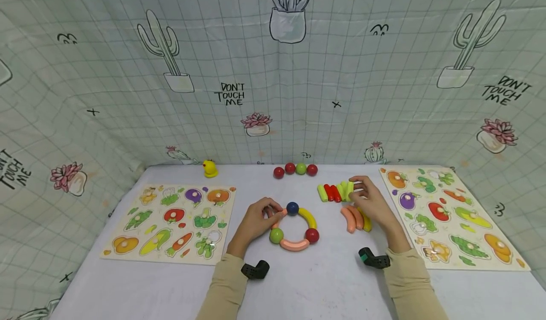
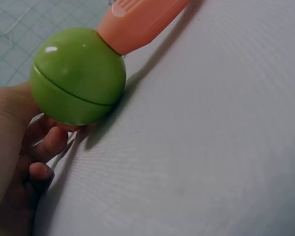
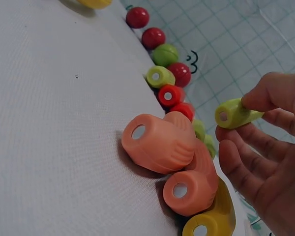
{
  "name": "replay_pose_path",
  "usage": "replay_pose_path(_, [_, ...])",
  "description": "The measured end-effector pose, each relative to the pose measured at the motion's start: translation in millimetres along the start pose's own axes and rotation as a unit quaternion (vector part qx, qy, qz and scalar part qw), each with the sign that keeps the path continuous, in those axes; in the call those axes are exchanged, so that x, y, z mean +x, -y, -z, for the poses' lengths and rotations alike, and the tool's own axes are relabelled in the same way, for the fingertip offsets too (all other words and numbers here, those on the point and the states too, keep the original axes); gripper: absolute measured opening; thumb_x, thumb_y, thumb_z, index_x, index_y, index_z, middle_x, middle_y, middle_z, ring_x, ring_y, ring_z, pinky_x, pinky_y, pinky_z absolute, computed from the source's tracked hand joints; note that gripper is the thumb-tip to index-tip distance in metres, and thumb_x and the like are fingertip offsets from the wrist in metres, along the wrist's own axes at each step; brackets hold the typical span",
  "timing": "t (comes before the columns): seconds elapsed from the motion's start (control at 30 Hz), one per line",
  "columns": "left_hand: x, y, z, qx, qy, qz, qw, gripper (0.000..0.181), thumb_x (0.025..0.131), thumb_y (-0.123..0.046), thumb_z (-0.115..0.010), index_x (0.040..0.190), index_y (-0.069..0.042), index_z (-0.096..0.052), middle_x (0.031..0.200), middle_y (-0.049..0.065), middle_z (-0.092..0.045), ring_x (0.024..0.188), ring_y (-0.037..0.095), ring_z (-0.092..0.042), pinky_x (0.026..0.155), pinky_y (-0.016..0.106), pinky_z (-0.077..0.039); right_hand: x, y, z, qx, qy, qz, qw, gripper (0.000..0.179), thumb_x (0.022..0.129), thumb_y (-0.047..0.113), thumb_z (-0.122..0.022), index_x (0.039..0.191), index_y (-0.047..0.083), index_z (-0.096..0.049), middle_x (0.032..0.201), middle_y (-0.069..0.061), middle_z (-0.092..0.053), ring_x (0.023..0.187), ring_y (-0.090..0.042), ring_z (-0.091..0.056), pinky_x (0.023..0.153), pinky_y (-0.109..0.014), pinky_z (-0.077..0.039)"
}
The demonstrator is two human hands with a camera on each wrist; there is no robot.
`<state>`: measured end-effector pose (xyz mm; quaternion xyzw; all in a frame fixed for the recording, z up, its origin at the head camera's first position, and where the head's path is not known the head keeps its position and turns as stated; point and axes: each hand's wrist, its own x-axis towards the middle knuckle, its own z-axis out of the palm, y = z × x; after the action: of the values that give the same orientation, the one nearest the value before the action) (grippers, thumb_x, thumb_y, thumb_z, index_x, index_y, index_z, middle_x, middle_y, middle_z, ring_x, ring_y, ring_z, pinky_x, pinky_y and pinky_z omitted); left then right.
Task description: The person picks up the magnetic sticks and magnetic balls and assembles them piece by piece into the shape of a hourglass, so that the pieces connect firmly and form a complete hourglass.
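A ring of magnetic-looking toy pieces lies mid-table: blue ball [image 1: 292,209], yellow curved stick [image 1: 308,217], red ball [image 1: 312,235], orange curved stick [image 1: 294,245] and green ball [image 1: 276,236]. At the ring's left side, my left hand [image 1: 258,219] pinches another orange curved stick, mostly covered by the fingers. The green ball [image 2: 78,76] hides part of that grip in the left wrist view. My right hand [image 1: 370,200] pinches a short light-green stick [image 3: 230,114] between thumb and fingers, raised beside a row of short green and red sticks [image 1: 332,193].
Curved orange sticks [image 1: 350,219] and a yellow one [image 1: 367,221] lie below the right hand. Several red and green balls [image 1: 301,169] line the back edge, with a yellow toy duck [image 1: 210,168] further left. Vegetable puzzle boards [image 1: 170,223] [image 1: 452,215] flank both sides.
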<state>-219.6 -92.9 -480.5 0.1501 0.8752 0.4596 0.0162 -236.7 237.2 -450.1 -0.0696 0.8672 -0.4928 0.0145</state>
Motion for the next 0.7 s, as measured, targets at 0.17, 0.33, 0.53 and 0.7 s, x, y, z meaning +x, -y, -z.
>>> replay_pose_path(0.17, [0.5,0.4,-0.2,0.004,-0.001,0.0,1.0,0.018,0.086,-0.036,-0.067,0.096,-0.022,-0.065,0.085,-0.007,-0.06,0.071,0.008,-0.05,0.063,0.019,-0.039,-2.0,1.7,-1.9,0.0,0.026,0.011,0.9996,0.047,0.093,0.013,-0.053,0.136,0.006,-0.034,0.124,-0.02,-0.047,0.103,-0.029,-0.053,0.076,-0.022,-0.05])
replay_pose_path(0.33, [2.1,2.5,-1.0,0.006,-0.003,-0.003,1.0,0.017,0.086,-0.037,-0.067,0.096,-0.022,-0.065,0.085,-0.008,-0.059,0.071,0.008,-0.05,0.062,0.019,-0.038,-2.6,2.0,-2.3,-0.018,0.045,0.023,0.9986,0.049,0.093,0.016,-0.057,0.137,0.008,-0.038,0.122,-0.017,-0.049,0.102,-0.027,-0.054,0.081,-0.025,-0.048])
replay_pose_path(0.53, [2.5,2.4,-1.2,0.004,-0.002,0.0,1.0,0.017,0.086,-0.037,-0.067,0.096,-0.022,-0.065,0.086,-0.008,-0.06,0.071,0.008,-0.05,0.062,0.019,-0.038,-1.8,3.3,-6.5,-0.029,0.046,0.036,0.9978,0.046,0.092,0.022,-0.06,0.133,0.008,-0.046,0.121,-0.015,-0.053,0.1,-0.025,-0.057,0.085,-0.031,-0.046])
replay_pose_path(0.7, [1.2,2.1,-1.2,0.003,-0.001,0.001,1.0,0.017,0.087,-0.036,-0.067,0.096,-0.022,-0.065,0.085,-0.007,-0.059,0.071,0.008,-0.05,0.062,0.019,-0.039,-1.9,4.6,-12.1,-0.033,0.066,0.045,0.9962,0.042,0.092,0.025,-0.061,0.128,0.007,-0.05,0.119,-0.015,-0.057,0.1,-0.023,-0.059,0.085,-0.03,-0.048])
